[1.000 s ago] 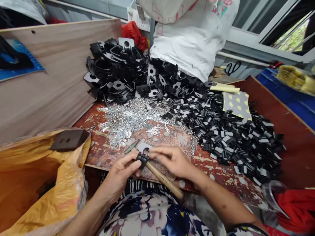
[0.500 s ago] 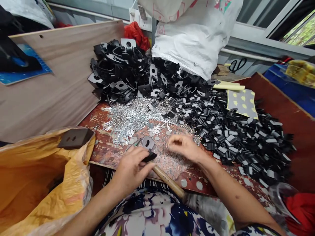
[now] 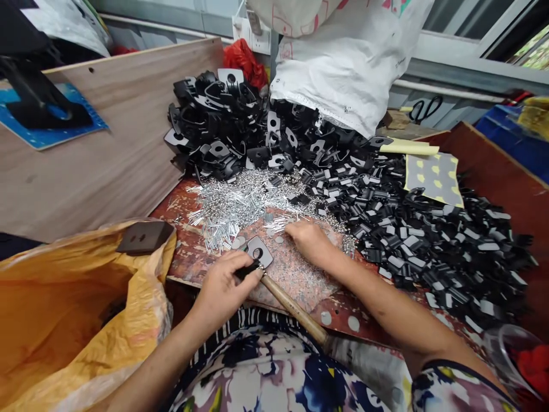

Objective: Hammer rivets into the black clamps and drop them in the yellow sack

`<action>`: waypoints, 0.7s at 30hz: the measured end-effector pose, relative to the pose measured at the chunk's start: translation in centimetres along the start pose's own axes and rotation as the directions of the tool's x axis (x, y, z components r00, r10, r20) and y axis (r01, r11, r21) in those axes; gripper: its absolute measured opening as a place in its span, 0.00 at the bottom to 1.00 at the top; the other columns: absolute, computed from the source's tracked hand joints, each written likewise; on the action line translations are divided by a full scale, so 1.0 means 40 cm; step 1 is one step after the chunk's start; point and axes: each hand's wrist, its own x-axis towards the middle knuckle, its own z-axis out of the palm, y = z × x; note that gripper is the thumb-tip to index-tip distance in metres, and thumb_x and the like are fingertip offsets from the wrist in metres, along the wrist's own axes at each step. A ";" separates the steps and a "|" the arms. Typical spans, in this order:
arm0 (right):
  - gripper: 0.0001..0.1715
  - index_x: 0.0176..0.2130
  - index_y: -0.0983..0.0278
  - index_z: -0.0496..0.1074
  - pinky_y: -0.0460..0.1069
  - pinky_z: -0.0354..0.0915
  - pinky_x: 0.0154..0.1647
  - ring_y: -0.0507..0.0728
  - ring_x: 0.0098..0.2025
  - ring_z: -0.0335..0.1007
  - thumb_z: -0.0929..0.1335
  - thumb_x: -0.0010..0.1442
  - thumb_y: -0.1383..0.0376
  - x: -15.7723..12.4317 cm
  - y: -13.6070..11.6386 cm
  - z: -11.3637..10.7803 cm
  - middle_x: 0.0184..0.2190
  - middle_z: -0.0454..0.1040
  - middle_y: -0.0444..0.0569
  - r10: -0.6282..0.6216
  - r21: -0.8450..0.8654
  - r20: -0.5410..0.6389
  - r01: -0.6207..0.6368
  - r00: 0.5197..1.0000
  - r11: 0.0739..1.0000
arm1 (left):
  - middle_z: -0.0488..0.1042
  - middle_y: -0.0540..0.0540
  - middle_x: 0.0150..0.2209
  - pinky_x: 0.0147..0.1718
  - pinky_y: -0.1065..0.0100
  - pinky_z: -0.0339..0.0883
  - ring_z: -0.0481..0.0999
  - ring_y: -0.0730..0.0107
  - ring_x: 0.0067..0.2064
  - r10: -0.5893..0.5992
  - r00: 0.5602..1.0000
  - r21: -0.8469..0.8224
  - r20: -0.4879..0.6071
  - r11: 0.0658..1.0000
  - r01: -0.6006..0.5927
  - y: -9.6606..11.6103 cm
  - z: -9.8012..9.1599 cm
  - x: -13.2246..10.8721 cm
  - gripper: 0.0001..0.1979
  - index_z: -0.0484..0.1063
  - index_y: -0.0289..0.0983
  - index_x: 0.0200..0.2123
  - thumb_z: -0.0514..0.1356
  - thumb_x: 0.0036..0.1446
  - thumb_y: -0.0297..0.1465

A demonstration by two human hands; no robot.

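Observation:
My left hand (image 3: 223, 287) grips a black plastic clip (image 3: 245, 271) between thumb and fingers, low over the front of the worktable. A grey-faced plate with a round hole (image 3: 262, 255) lies against it; whether the two are joined, I cannot tell. Beneath that hand emerges the wooden handle (image 3: 294, 306) of a tool, its head hidden. My right hand (image 3: 311, 243) is closed, fingertips down at the near edge of a small group of metal pins (image 3: 278, 222). What sits in its fingertips, if anything, is hidden.
Behind the hands spreads a heap of loose pins (image 3: 235, 203). Black holed parts (image 3: 206, 126) pile up at the back, small black clips (image 3: 403, 229) on the right. An orange sack (image 3: 146, 309) stands open at left; a wooden board (image 3: 128, 131) walls the left side.
My right hand has moved forward and slightly left to the pins, fingers pointing down. My left hand has brought the black clip against the holed plate. The view has shifted slightly.

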 end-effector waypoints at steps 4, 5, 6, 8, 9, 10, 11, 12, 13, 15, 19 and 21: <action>0.13 0.34 0.61 0.73 0.55 0.62 0.46 0.62 0.43 0.70 0.64 0.62 0.77 0.053 -0.010 0.029 0.36 0.77 0.54 -0.104 -0.083 0.046 0.108 0.993 0.991 | 0.60 0.52 0.25 0.27 0.68 0.55 0.60 0.70 0.28 -0.278 0.961 -0.369 -0.014 0.894 0.253 -0.020 -0.004 -0.004 0.19 0.62 0.39 0.18 0.67 0.52 0.37; 0.14 0.35 0.61 0.73 0.56 0.61 0.46 0.62 0.43 0.70 0.64 0.61 0.78 0.057 -0.012 0.032 0.36 0.77 0.55 -0.118 -0.098 0.049 0.123 0.992 0.988 | 0.59 0.52 0.25 0.25 0.69 0.55 0.59 0.72 0.27 -0.338 0.941 -0.456 0.012 0.836 0.306 -0.024 -0.004 -0.007 0.19 0.62 0.39 0.18 0.67 0.51 0.38; 0.14 0.36 0.62 0.73 0.56 0.61 0.45 0.62 0.42 0.70 0.64 0.61 0.78 0.057 -0.011 0.032 0.36 0.77 0.55 -0.130 -0.113 0.050 0.135 0.990 0.984 | 0.59 0.52 0.25 0.23 0.70 0.55 0.59 0.73 0.25 -0.386 0.921 -0.534 0.045 0.770 0.349 -0.027 -0.004 -0.010 0.18 0.64 0.38 0.19 0.68 0.50 0.38; 0.15 0.37 0.63 0.74 0.56 0.62 0.44 0.62 0.41 0.70 0.64 0.60 0.79 0.050 -0.006 0.024 0.37 0.77 0.55 -0.141 -0.114 0.030 0.143 0.990 0.983 | 0.61 0.53 0.26 0.20 0.72 0.58 0.59 0.76 0.23 -0.439 0.893 -0.658 0.096 0.645 0.388 -0.032 -0.007 -0.016 0.16 0.69 0.37 0.21 0.70 0.48 0.39; 0.14 0.37 0.63 0.74 0.55 0.63 0.43 0.61 0.40 0.70 0.64 0.59 0.78 0.041 -0.005 0.015 0.36 0.77 0.54 -0.133 -0.079 0.001 0.133 0.991 0.988 | 0.62 0.53 0.26 0.20 0.72 0.61 0.60 0.77 0.23 -0.446 0.889 -0.705 0.106 0.596 0.383 -0.035 -0.010 -0.018 0.15 0.70 0.36 0.22 0.71 0.47 0.38; 0.13 0.37 0.63 0.75 0.54 0.64 0.41 0.59 0.38 0.71 0.65 0.60 0.77 0.030 -0.008 0.005 0.35 0.78 0.52 -0.110 -0.004 -0.042 0.110 0.993 0.994 | 0.63 0.53 0.26 0.19 0.73 0.63 0.60 0.77 0.23 -0.446 0.888 -0.744 0.109 0.556 0.371 -0.037 -0.013 -0.019 0.14 0.71 0.36 0.22 0.71 0.46 0.37; 0.11 0.37 0.62 0.75 0.53 0.65 0.39 0.58 0.37 0.72 0.66 0.61 0.75 0.016 -0.017 -0.008 0.35 0.78 0.50 -0.071 0.112 -0.097 0.082 0.993 0.990 | 0.64 0.52 0.26 0.19 0.73 0.64 0.61 0.77 0.23 -0.447 0.888 -0.777 0.107 0.519 0.355 -0.039 -0.015 -0.019 0.14 0.72 0.35 0.23 0.72 0.45 0.37; 0.09 0.37 0.61 0.76 0.53 0.67 0.38 0.56 0.35 0.73 0.67 0.62 0.73 0.001 -0.033 -0.021 0.34 0.79 0.48 -0.020 0.260 -0.152 0.060 0.988 0.964 | 0.66 0.51 0.26 0.18 0.72 0.65 0.62 0.76 0.23 -0.450 0.887 -0.808 0.101 0.483 0.337 -0.040 -0.017 -0.018 0.14 0.74 0.35 0.23 0.72 0.44 0.37; 0.07 0.38 0.60 0.77 0.52 0.68 0.38 0.56 0.35 0.75 0.68 0.63 0.70 -0.014 -0.056 -0.034 0.34 0.80 0.46 0.031 0.414 -0.196 0.054 0.980 0.909 | 0.68 0.50 0.27 0.17 0.72 0.66 0.64 0.75 0.24 -0.457 0.884 -0.835 0.096 0.446 0.322 -0.042 -0.018 -0.018 0.14 0.75 0.34 0.25 0.73 0.44 0.38; 0.05 0.39 0.59 0.79 0.53 0.72 0.41 0.55 0.38 0.78 0.70 0.64 0.66 -0.041 -0.115 -0.053 0.37 0.82 0.45 0.082 0.641 -0.257 0.106 0.963 0.760 | 0.70 0.49 0.28 0.16 0.72 0.66 0.66 0.73 0.24 -0.479 0.873 -0.877 0.090 0.377 0.298 -0.043 -0.016 -0.014 0.16 0.77 0.34 0.27 0.73 0.44 0.40; 0.05 0.36 0.58 0.79 0.56 0.71 0.49 0.55 0.42 0.79 0.72 0.64 0.66 -0.046 -0.222 -0.051 0.38 0.83 0.44 -0.014 0.687 -0.400 0.309 0.917 0.658 | 0.71 0.49 0.25 0.13 0.75 0.61 0.66 0.75 0.23 -0.480 0.871 -0.905 0.106 0.316 0.284 -0.041 0.002 -0.009 0.17 0.77 0.34 0.27 0.73 0.48 0.43; 0.05 0.35 0.57 0.79 0.58 0.69 0.50 0.55 0.41 0.78 0.73 0.64 0.67 -0.033 -0.243 -0.036 0.36 0.83 0.42 -0.031 0.650 -0.442 0.344 0.897 0.677 | 0.70 0.50 0.25 0.13 0.77 0.59 0.65 0.76 0.23 -0.465 0.879 -0.915 0.107 0.301 0.270 -0.040 0.009 -0.010 0.15 0.77 0.34 0.27 0.73 0.49 0.40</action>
